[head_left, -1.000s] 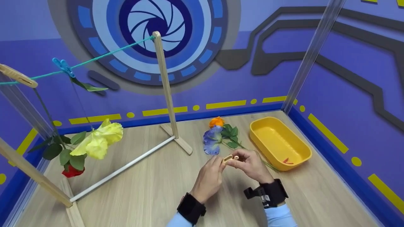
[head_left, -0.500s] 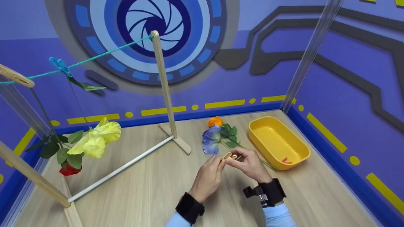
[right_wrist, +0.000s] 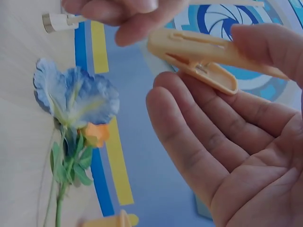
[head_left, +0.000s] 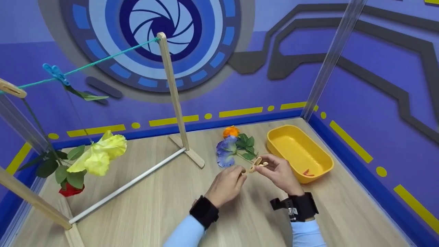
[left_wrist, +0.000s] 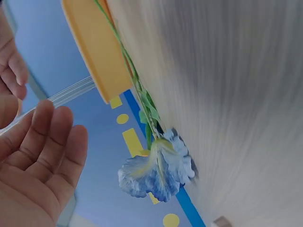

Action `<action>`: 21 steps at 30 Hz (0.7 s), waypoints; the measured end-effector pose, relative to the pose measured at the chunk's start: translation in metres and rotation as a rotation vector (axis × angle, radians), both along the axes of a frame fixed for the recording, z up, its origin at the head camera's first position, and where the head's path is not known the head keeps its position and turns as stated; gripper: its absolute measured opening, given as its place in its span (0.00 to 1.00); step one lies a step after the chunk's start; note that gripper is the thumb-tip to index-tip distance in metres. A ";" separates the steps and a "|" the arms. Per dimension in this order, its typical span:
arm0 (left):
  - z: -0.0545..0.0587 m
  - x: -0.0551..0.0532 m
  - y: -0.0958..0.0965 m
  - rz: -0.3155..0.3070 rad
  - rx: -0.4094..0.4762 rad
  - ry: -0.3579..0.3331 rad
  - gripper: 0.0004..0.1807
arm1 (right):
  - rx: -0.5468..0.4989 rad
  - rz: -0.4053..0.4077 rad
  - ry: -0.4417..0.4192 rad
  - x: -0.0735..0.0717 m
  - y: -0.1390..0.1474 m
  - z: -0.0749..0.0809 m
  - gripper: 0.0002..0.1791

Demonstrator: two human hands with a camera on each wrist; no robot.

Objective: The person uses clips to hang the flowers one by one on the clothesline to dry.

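My right hand (head_left: 281,175) holds a beige clothespin (head_left: 255,165). In the right wrist view, the thumb lies along the upper side of the clothespin (right_wrist: 203,49) and the fingers are below it. Just left of it is my left hand (head_left: 225,186), its fingers loosely bent and apart from the clothespin. The left wrist view shows those fingers (left_wrist: 49,139) with nothing visible in them. Beyond both hands, a blue-purple flower (head_left: 226,151) and an orange flower (head_left: 230,131) lie on the table, their stems partly hidden by my right hand.
A yellow tub (head_left: 291,147) with a small red piece (head_left: 308,173) stands at right. On the left is a wooden rack (head_left: 171,89) with a green line (head_left: 113,56). A blue clothespin (head_left: 56,73), a yellow flower (head_left: 99,154) and a red flower (head_left: 72,189) hang there.
My left hand has come off the clothespin that both hands were touching. My right hand has moved slightly right with it. The whole scene has shifted a little left in view.
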State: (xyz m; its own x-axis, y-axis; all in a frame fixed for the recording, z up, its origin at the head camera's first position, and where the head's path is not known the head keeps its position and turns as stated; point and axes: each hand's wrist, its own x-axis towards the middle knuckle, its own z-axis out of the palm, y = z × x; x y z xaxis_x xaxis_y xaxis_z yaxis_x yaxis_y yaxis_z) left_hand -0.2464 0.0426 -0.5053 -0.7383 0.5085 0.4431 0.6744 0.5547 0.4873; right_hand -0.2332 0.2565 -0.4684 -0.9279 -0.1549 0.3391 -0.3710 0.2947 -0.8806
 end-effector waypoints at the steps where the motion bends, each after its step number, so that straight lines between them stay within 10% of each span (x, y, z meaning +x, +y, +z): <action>1: 0.001 -0.004 0.000 0.000 -0.027 0.005 0.07 | 0.001 -0.022 -0.002 0.001 0.001 0.001 0.15; 21: -0.009 -0.060 0.021 0.057 -0.689 0.311 0.09 | 0.026 -0.208 0.049 0.001 0.010 0.002 0.15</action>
